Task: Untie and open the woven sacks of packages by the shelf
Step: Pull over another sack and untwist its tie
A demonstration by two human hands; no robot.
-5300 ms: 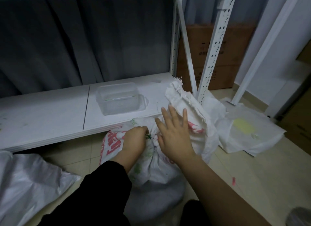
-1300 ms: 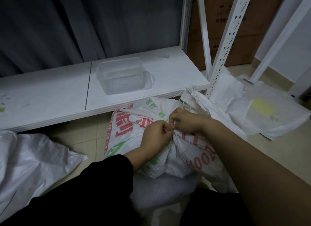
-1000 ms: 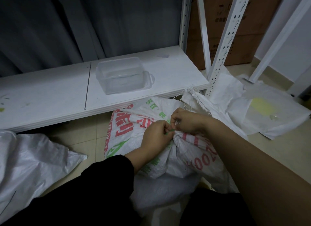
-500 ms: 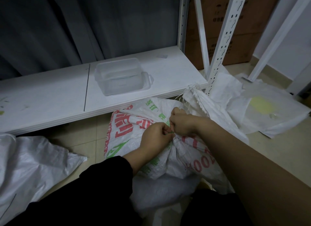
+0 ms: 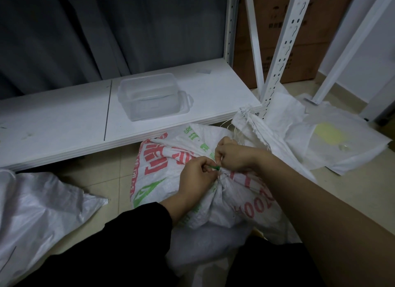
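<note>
Now I'm at the untying step: my left hand (image 5: 195, 175) pinches the thin green tie (image 5: 214, 168), my right hand (image 5: 233, 156) curls on the bunched neck of the printed white woven sack (image 5: 162, 169), just before the white shelf board (image 5: 64, 124). Next, I'd judge, work the knot loose.

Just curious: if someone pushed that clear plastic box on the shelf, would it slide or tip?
The clear plastic box would probably slide: it looks empty and light on the smooth shelf. Being low and wide, it seems unlikely to tip.
</note>
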